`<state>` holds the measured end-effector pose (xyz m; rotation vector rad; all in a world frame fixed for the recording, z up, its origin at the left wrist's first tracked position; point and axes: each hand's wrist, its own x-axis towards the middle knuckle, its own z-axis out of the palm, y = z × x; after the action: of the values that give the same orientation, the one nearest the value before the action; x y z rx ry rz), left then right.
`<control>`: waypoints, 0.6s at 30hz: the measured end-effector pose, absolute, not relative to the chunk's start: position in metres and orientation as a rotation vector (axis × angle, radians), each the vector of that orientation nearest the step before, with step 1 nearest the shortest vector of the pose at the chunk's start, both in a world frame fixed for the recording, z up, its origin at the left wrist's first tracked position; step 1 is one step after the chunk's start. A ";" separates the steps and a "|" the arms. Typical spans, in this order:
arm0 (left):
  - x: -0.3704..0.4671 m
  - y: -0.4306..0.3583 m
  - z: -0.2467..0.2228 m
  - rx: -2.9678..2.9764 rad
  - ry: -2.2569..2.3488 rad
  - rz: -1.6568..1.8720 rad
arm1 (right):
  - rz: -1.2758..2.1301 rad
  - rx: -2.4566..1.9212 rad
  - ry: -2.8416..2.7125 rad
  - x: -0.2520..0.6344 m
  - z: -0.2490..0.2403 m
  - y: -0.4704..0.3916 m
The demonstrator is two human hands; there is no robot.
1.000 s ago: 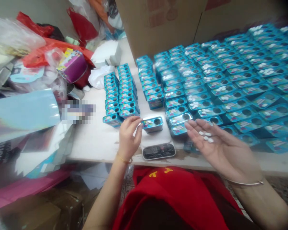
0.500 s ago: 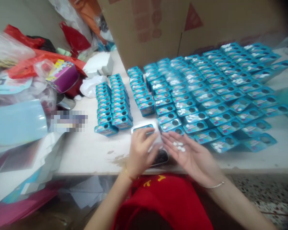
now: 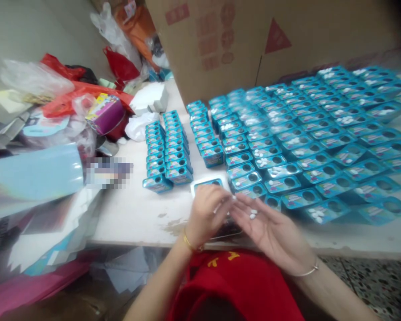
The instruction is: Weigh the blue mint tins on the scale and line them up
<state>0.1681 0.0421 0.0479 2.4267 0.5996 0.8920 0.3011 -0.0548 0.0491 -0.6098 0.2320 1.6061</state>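
My right hand point(image 3: 270, 229) is turned palm up, with several small white pellets point(image 3: 253, 214) lying on its fingers. Over a white-rimmed tray point(image 3: 195, 183) my left hand point(image 3: 210, 213) is curled, its fingertips pinched close to a white pellet by my right fingertips. A blue box top shows inside the tray behind my left hand; the dark near part is mostly covered by both hands. Rows of blue boxes point(image 3: 284, 169) with round dark windows stand just beyond my right hand, some with white pellets on top. Two shorter rows of blue boxes point(image 3: 178, 174) stand to the left.
A large cardboard box point(image 3: 240, 40) stands behind the rows. On the left lie plastic bags, a purple box point(image 3: 107, 113), a white block point(image 3: 149, 98) and stacked sheets point(image 3: 33, 178). The table's front edge point(image 3: 130, 243) runs just before my body.
My left hand has moved from above the tray to the fingertips of my right hand, its fingers now closed together. Fewer pellets show on my right hand. The view has shifted slightly.
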 end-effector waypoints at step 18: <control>0.152 0.079 0.035 2.593 0.871 0.858 | 1.337 -0.854 0.154 0.337 0.052 -0.064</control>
<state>0.1522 0.0794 0.0345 2.5929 0.8712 0.8579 0.3368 -0.0640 0.0520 -0.8541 0.1538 1.3367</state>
